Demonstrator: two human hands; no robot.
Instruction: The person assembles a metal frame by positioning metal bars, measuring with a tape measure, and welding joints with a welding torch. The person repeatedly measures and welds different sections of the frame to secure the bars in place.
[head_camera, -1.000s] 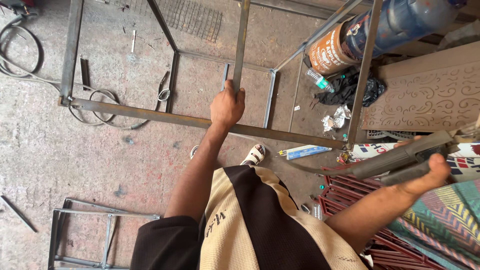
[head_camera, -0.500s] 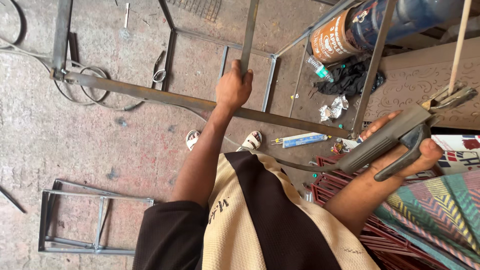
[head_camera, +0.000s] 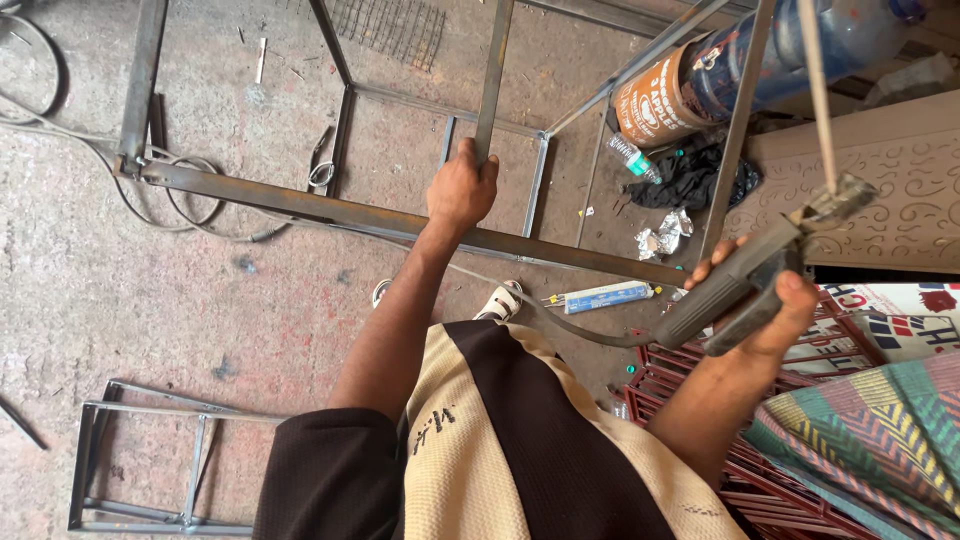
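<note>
My left hand (head_camera: 460, 188) grips an upright steel bar (head_camera: 493, 70) of a rusty metal frame (head_camera: 330, 208) that stands on the concrete floor. My right hand (head_camera: 770, 310) is closed around the grey handle of a welding electrode holder (head_camera: 745, 278). A thin welding rod (head_camera: 815, 90) sticks up from its jaws toward the top edge. The holder hangs to the right of the frame, not touching it. A cable runs from the holder down past my shirt.
A small welded frame (head_camera: 140, 460) lies at the lower left. Cables (head_camera: 190, 205) loop on the floor at left. A blue tube (head_camera: 605, 297), crumpled foil (head_camera: 660, 240), a small bottle (head_camera: 630, 158), a big water jug (head_camera: 800, 50) and red metal grilles (head_camera: 690, 385) crowd the right.
My right hand has raised the electrode holder and swung it up, so the rod now points toward the top edge. My left hand keeps its grip on the upright bar.
</note>
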